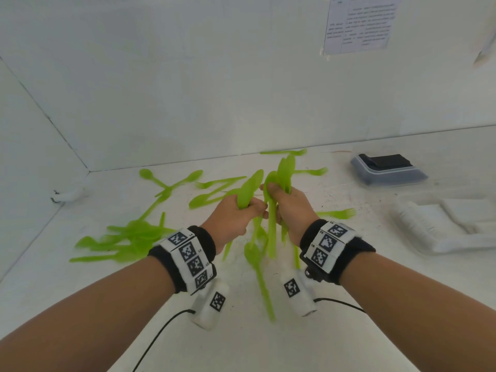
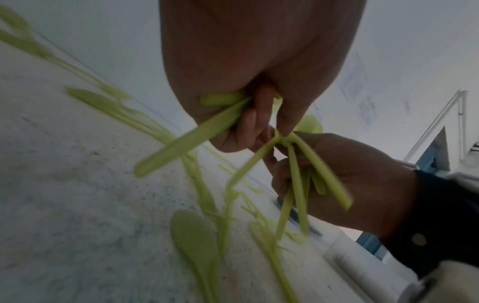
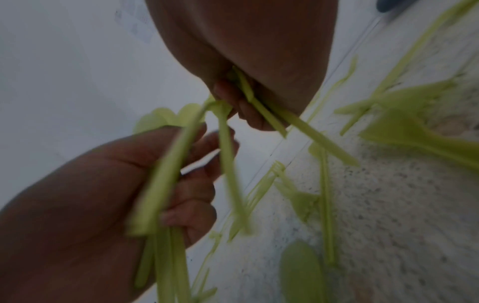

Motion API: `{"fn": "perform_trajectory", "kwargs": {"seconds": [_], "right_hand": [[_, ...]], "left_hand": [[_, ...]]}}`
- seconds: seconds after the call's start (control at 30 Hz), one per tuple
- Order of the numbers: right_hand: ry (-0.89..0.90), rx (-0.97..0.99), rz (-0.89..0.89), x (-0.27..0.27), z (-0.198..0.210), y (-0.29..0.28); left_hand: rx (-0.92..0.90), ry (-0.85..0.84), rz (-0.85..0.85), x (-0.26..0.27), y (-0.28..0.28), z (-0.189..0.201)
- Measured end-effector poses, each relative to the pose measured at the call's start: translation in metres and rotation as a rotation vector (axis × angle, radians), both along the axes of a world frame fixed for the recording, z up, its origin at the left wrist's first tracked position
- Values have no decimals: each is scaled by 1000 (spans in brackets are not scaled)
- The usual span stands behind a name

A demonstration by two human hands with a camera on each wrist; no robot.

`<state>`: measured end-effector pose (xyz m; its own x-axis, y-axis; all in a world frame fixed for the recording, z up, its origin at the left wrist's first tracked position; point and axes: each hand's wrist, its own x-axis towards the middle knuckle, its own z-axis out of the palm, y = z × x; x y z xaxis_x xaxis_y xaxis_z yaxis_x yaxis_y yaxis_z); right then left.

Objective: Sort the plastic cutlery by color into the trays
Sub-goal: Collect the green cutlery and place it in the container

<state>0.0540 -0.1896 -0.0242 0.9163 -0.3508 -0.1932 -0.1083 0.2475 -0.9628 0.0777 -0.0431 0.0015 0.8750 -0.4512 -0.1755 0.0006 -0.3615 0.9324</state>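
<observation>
Loose green cutlery (image 1: 128, 237) litters the table (image 1: 349, 331) beside white trays (image 1: 440, 224).

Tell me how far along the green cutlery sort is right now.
Early, by the look of it. Done: nothing green shows in the white tray or the clear tray. In hand: the left hand and the right hand each grip a bundle of green cutlery above the table. Left: many loose green pieces lie scattered on the table.
</observation>
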Motion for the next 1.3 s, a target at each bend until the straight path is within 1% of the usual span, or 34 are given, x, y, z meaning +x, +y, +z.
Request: {"fn": "perform_trajectory", "kwargs": {"seconds": [0.07,0.13,0.3,0.43,0.5,0.53,0.6,0.63,0.7,0.73,0.83,0.9,0.93,1.03,1.1,1.17,1.3], "right_hand": [[20,-38,-64,4,-1,-6],[19,-17,-59,6,1,-10],[5,-52,96,5,6,8],[21,-27,89,2,1,11],[2,-5,107,0,-1,10],[-5,7,95,0,-1,10],[-2,12,12,3,-2,4],[7,5,-39,6,-3,0],[24,-15,-98,11,-4,-10],[22,-19,-103,12,-4,-13],[32,-50,-67,10,-1,-10],[29,-32,-44,9,3,1],[31,-16,-33,9,5,8],[11,3,8,11,10,32],[-12,11,35,11,14,47],[-24,28,51,11,18,59],[-18,38,63,10,21,73]], "left_hand": [[-40,104,72,1,4,1],[-97,192,118,3,8,0],[-122,250,48,2,4,2],[-106,266,30,5,13,-5],[-69,235,0,6,19,-5],[-26,191,-17,7,22,-5],[20,96,1,10,29,-6],[-7,71,39,12,32,-7],[-140,86,137,19,38,-5],[-172,96,176,24,42,-4],[-148,131,220,33,47,-3],[-180,183,210,33,44,-2],[-187,181,203,32,41,-2],[-106,63,226,32,36,-5],[-76,-13,211,32,36,-9],[-120,-74,196,30,39,-11],[-193,-197,235,30,52,-12]]}}
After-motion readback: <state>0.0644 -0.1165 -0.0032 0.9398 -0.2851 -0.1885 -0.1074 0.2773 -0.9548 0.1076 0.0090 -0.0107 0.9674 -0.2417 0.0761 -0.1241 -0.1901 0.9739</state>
